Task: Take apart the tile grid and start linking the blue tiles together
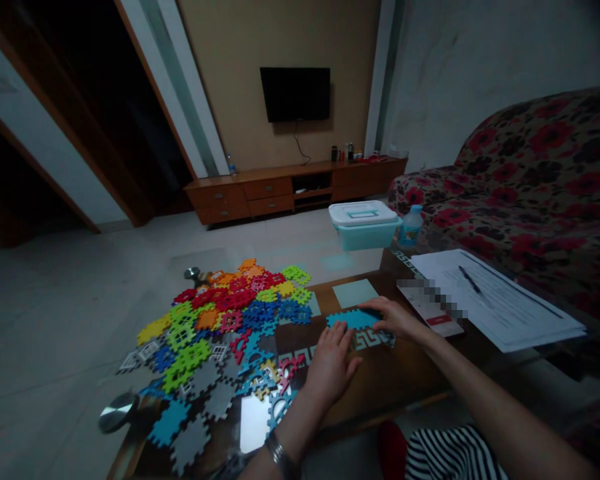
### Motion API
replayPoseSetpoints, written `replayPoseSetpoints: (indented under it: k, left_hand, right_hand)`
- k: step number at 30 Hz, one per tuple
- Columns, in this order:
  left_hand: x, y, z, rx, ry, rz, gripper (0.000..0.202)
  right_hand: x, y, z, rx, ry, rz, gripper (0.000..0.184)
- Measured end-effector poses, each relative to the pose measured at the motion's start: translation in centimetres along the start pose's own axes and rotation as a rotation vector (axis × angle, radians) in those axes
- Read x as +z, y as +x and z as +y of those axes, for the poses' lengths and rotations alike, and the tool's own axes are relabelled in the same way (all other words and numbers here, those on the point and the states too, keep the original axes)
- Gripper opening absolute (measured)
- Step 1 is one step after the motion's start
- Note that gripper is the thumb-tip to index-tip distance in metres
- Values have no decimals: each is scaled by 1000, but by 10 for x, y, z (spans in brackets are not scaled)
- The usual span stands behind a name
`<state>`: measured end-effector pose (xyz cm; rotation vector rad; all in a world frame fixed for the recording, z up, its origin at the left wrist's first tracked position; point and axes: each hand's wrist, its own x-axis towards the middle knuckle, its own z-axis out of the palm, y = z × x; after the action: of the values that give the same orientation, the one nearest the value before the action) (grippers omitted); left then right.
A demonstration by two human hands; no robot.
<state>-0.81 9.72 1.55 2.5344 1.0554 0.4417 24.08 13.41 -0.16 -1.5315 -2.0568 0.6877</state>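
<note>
The open left hand (330, 367) lies on the surface (395, 373), just right of a heap of colourful foam puzzle pieces (215, 327). The flat right hand (396, 319) touches a blue puzzle piece (351, 319), ungrasped, with papers (495, 300) farther right.

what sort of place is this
Most likely a living room in a home: there's a floral sofa, a wall-mounted TV above a low wooden cabinet, and a glass-topped coffee table.

Right hand (397, 319) rests on a blue foam puzzle piece (350, 320), left hand (330, 367) open beside more pieces (220, 327).
</note>
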Motion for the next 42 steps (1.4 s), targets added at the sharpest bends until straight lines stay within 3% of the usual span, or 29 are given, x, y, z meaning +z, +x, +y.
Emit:
replayPoseSetpoints:
  k: [3,6,9,13,17,21,28,35,42]
  left_hand:
    - [-5,-9,6,-15,-6,-24,55]
    - [-17,-24,8,-44,50,24,49]
    - [-39,-43,-5,-149,114,107,42]
    - [-73,-67,-42,-400,263,185,28]
    - [-95,-85,-75,-557,359,180,26]
    - [-106,-97,-92,-684,432,195,24]
    - [-113,-94,-99,-724,509,169,22]
    - [-109,-65,-88,-808,454,81,30]
    - [-109,-54,-102,-875,344,9,40]
  right_hand:
    - [2,3,-2,-26,-20,-6,53]
    - [8,14,-23,-81,-91,72,41]
    - [29,31,-66,-198,-115,99,24]
    - [78,53,-137,-290,-161,-60,18]
    - [121,72,-191,-140,-270,-39,17]
    - [138,86,-219,61,-292,41,26]
    - [137,92,-236,175,-296,41,38]
    - [129,88,-226,284,-268,-3,55]
    - [127,89,-211,190,-92,86,12]
